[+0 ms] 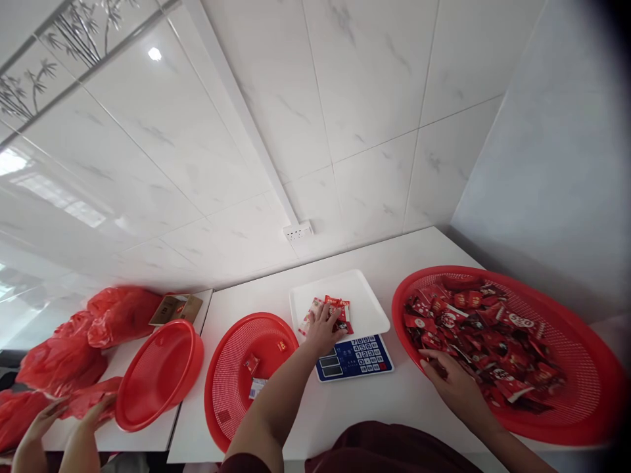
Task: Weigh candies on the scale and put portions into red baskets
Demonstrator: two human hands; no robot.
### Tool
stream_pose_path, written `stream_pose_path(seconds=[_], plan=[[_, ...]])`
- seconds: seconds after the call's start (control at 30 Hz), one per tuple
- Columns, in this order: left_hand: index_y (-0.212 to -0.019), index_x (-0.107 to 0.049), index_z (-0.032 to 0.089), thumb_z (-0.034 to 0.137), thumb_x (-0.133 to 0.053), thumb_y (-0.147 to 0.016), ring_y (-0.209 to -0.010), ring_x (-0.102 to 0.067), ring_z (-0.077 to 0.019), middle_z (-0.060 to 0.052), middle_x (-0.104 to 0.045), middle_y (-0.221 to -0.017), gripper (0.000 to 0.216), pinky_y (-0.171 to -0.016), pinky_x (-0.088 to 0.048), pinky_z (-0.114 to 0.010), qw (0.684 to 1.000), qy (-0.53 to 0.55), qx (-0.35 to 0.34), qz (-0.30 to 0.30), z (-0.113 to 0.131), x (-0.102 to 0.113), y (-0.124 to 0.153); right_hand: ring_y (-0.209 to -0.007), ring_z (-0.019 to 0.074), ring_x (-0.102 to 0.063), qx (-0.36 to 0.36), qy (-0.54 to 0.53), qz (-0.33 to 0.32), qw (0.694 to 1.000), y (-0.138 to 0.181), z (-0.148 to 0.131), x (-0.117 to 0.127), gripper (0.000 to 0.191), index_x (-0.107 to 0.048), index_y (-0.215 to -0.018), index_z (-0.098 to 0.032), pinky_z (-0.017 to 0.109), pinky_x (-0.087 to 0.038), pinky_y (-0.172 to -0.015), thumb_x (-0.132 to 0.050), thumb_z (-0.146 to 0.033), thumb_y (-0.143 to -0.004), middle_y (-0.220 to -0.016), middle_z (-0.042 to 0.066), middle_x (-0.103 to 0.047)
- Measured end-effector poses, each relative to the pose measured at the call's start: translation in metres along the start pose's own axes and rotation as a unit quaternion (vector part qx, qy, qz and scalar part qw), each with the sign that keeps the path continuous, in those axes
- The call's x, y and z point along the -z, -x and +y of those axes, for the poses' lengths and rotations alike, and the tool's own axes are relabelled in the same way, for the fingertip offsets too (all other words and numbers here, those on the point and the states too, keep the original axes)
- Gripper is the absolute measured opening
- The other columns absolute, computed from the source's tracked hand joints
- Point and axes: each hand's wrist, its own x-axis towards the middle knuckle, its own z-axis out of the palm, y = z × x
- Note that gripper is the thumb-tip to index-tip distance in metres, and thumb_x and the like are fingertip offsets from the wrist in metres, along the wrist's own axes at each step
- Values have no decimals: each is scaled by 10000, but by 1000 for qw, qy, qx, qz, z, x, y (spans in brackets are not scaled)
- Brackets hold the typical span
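Glossy, printed packets, red and whitish, lie on the white tray of the digital scale. The left hand rests on them, grip spread. Right of the scale, the right hand half-curls by the red basket's rim; whether its grip holds anything, I cannot tell.

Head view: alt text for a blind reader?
A person's left hand is on packets in a scale's white tray; the right hand is at the rim of a large basket of red packets. A smaller red basket is at left; further left, another person's hands hold a red bag.
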Motion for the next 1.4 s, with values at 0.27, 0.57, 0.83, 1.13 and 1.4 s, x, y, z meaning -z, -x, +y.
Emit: stream_pose_path(seconds=[0.27, 0.57, 0.83, 1.13, 1.4], plan=[[-1432, -201, 300, 625, -478, -780, -1405, -29, -286, -76, -97, -1540, 779, -1099, -69, -528, 995, 12, 86, 55, -18, 10, -4, -903, 247, -634, -5, -6, -6, 1000, 0, -1, 1, 365, -607, -901, -205, 388, -497, -807, -440, -476, -724, -965, 99, -684], [-1438, -190, 267, 557, -471, -808, -1403, -50, -284, -102, -118, -1534, 748, -1101, -94, -508, 993, 41, 104, 25, -16, 4, -4, -902, 250, -645, -11, -13, -2, 1000, 0, -1, 1, 345, -617, -883, -224, 384, -509, -794, -466, -478, -705, -958, 82, -696], [-1409, -268, 316, 590, -484, -788, -1403, -56, -291, -48, -137, -1535, 712, -1103, -55, -540, 999, 35, 22, 9, 10, 10, -23, -885, 254, -653, -15, -29, -2, 999, 0, -4, 4, 352, -614, -864, -213, 388, -516, -799, -465, -483, -694, -949, 100, -700], [-1409, -275, 221, 410, -408, -877, -1388, -177, -230, -100, -234, -1503, 580, -1107, -200, -412, 984, 69, 102, 127, -1, 15, 18, -877, 254, -655, -27, -40, -2, 999, 1, -6, 6, 345, -609, -858, -223, 390, -517, -797, -469, -488, -688, -934, 87, -703], [-1439, -177, 145, 331, -467, -820, -1396, -135, -262, -131, -210, -1508, 709, -1119, -156, -436, 962, -13, 253, 99, -19, -22, 142, -845, 257, -656, -36, -53, -23, 998, -1, 6, 5, 345, -615, -872, -219, 380, -522, -762, -491, -482, -686, -901, 81, -704]])
